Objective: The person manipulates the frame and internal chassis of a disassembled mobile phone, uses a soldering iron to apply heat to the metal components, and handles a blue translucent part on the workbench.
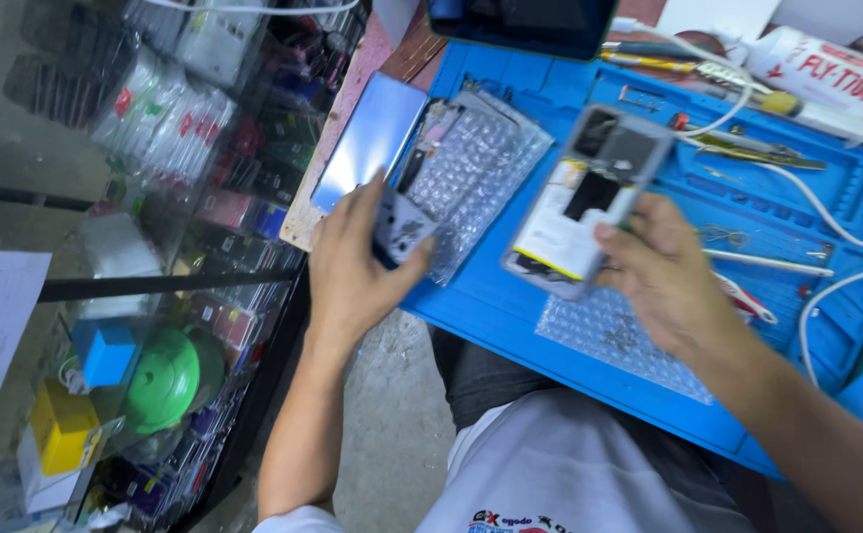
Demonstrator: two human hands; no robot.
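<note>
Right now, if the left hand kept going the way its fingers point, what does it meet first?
Probably the pale blue phone back panel, just beyond the left hand, which holds a small grey part. Depth is unclear.

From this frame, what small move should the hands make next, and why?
Probably bring the small grey part in the left hand across to the opened phone in the right hand. The phone is held with its insides showing, and the two are still apart above the blue mat.
</note>
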